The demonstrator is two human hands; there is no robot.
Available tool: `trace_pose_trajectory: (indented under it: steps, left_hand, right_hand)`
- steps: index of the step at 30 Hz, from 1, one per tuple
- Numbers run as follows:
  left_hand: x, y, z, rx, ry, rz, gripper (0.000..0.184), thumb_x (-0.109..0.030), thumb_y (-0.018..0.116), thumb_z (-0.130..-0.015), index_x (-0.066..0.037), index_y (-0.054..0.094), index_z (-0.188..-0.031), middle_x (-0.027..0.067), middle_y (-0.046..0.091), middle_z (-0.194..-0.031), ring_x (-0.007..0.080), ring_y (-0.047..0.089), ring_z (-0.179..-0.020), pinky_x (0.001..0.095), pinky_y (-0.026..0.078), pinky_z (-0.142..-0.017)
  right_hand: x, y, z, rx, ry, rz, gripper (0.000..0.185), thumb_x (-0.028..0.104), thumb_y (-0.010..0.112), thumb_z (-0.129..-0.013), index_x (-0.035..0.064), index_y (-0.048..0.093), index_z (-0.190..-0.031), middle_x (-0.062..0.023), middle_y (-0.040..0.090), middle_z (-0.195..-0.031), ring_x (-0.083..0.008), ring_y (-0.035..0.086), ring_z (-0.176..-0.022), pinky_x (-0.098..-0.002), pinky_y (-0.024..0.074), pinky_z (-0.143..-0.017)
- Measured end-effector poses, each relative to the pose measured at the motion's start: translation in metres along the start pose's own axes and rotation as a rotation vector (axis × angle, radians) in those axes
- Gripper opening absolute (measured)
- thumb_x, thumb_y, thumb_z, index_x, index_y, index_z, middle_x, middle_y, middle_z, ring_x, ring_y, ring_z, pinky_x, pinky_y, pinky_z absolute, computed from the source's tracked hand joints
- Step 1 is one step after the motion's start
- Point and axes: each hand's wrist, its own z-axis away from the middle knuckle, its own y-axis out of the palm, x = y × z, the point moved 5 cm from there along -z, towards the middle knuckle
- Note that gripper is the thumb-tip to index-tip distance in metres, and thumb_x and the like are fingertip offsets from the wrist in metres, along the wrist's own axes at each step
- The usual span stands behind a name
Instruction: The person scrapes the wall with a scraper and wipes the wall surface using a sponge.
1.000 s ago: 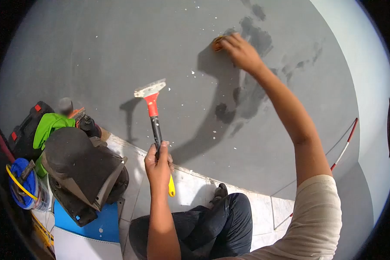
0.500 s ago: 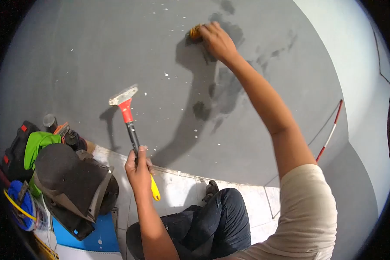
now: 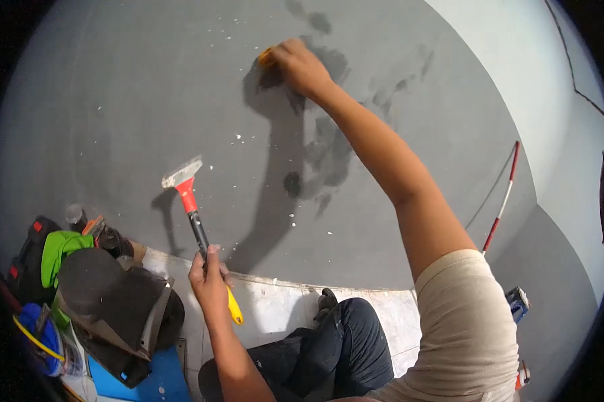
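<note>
My left hand (image 3: pixel 210 283) is wrapped round the black handle of a scraper (image 3: pixel 195 224), which has a red neck, a wide pale blade at the top and a yellow end below. The blade is up, in front of the grey wall (image 3: pixel 161 87). High on that wall, my right hand (image 3: pixel 300 65) presses a small yellow-orange pad (image 3: pixel 267 59) against the surface, its fingers closed over it. Dark damp-looking patches (image 3: pixel 329 157) spread below and to the right of this hand, and white specks dot the wall.
At the lower left are a dark bag (image 3: pixel 114 301), a green cloth (image 3: pixel 62 251), a blue bucket (image 3: pixel 39 335) with a yellow handle and a blue sheet (image 3: pixel 141 378). A red-and-white rod (image 3: pixel 505 201) leans at the right. Pale tiles (image 3: pixel 282 305) cover the floor.
The view has shifted. Against the wall marks, my right hand with the pad has moved left and slightly down. My left hand still holds the scraper upright, tilted a little more to the left.
</note>
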Motion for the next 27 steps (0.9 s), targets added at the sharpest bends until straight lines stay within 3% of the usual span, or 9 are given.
trace_pose_trajectory:
  steps: [1,5,6,9,12,15,19,25,27]
  left_hand:
    - [0.0,-0.001,-0.002,0.015,0.031,0.031,0.026,-0.032,0.064,-0.107,-0.007,0.069,-0.103,-0.0037,0.048,-0.063,0.0054,0.045,-0.049,0.0235,0.037,-0.046]
    - [-0.007,-0.001,0.001,0.002,-0.036,0.027,0.025,-0.03,0.066,-0.106,-0.007,0.067,-0.097,-0.0046,0.048,-0.062,0.0051,0.045,-0.049,0.0241,0.036,-0.045]
    - [-0.007,-0.002,0.0,-0.006,-0.039,0.028,0.025,-0.03,0.066,-0.106,-0.007,0.067,-0.097,-0.0046,0.048,-0.062,0.0051,0.045,-0.049,0.0241,0.036,-0.045]
    - [-0.006,-0.003,0.002,-0.014,0.011,0.046,0.025,-0.03,0.066,-0.106,-0.005,0.068,-0.1,-0.0043,0.049,-0.063,0.0053,0.045,-0.049,0.0244,0.037,-0.045]
    - [-0.017,-0.003,0.005,-0.009,-0.058,0.024,0.026,-0.03,0.065,-0.106,-0.004,0.07,-0.101,-0.0035,0.05,-0.066,0.005,0.046,-0.051,0.0239,0.037,-0.045]
    - [-0.016,0.0,0.006,-0.012,-0.013,0.049,0.026,-0.03,0.064,-0.107,-0.005,0.071,-0.103,-0.0034,0.05,-0.066,0.0049,0.046,-0.051,0.0235,0.038,-0.046]
    - [-0.018,-0.006,0.004,-0.009,-0.006,0.016,0.027,-0.031,0.064,-0.107,-0.005,0.07,-0.103,-0.0037,0.05,-0.066,0.0049,0.046,-0.051,0.0233,0.038,-0.046]
    - [-0.018,-0.006,0.005,0.017,-0.04,0.038,0.029,-0.035,0.064,-0.107,-0.007,0.072,-0.106,-0.0037,0.049,-0.065,0.0059,0.048,-0.052,0.0237,0.039,-0.047]
    - [-0.02,-0.008,0.007,0.023,-0.045,0.018,0.028,-0.034,0.064,-0.107,-0.007,0.072,-0.107,-0.0036,0.049,-0.064,0.006,0.048,-0.053,0.024,0.04,-0.048]
  right_hand:
    - [-0.008,-0.001,-0.005,-0.092,0.298,0.086,0.022,0.009,0.06,-0.095,0.0092,0.068,-0.115,-0.0065,0.065,-0.119,-0.0267,0.06,-0.122,-0.0369,0.0517,-0.107]
    - [0.027,0.009,-0.01,0.022,-0.378,-0.062,0.026,0.006,0.062,-0.092,0.0077,0.068,-0.117,-0.0089,0.065,-0.12,-0.0309,0.06,-0.122,-0.0405,0.0519,-0.104]
    - [0.016,-0.013,-0.02,0.216,0.29,-0.384,0.027,0.006,0.061,-0.093,0.0062,0.067,-0.119,-0.0113,0.065,-0.12,-0.0323,0.06,-0.123,-0.0408,0.0517,-0.107]
    - [0.004,0.022,0.0,-0.236,0.079,0.061,0.03,0.005,0.06,-0.092,0.0056,0.068,-0.12,-0.0117,0.065,-0.12,-0.0321,0.061,-0.118,-0.0402,0.0518,-0.107]
    - [0.011,0.026,-0.002,-0.12,-0.274,0.088,0.033,0.002,0.058,-0.092,0.0048,0.067,-0.124,-0.012,0.065,-0.127,-0.0324,0.06,-0.123,-0.0405,0.0498,-0.11]
    - [0.004,0.011,-0.015,-0.066,0.089,0.038,0.035,-0.001,0.062,-0.088,0.0002,0.067,-0.122,-0.0141,0.066,-0.12,-0.0349,0.06,-0.114,-0.0412,0.053,-0.101]
    - [0.006,0.024,-0.016,-0.056,-0.181,0.074,0.036,0.003,0.057,-0.092,0.0026,0.067,-0.127,-0.012,0.064,-0.128,-0.0315,0.06,-0.119,-0.0409,0.05,-0.109]
    - [0.015,0.029,-0.017,0.033,-0.193,0.096,0.034,0.003,0.058,-0.091,0.0013,0.067,-0.124,-0.0121,0.064,-0.124,-0.0308,0.057,-0.124,-0.0389,0.0507,-0.109]
    - [-0.007,0.013,-0.027,-0.051,0.042,0.116,0.04,0.0,0.061,-0.086,-0.0019,0.068,-0.125,-0.0136,0.064,-0.116,-0.0337,0.06,-0.112,-0.0378,0.0517,-0.105]
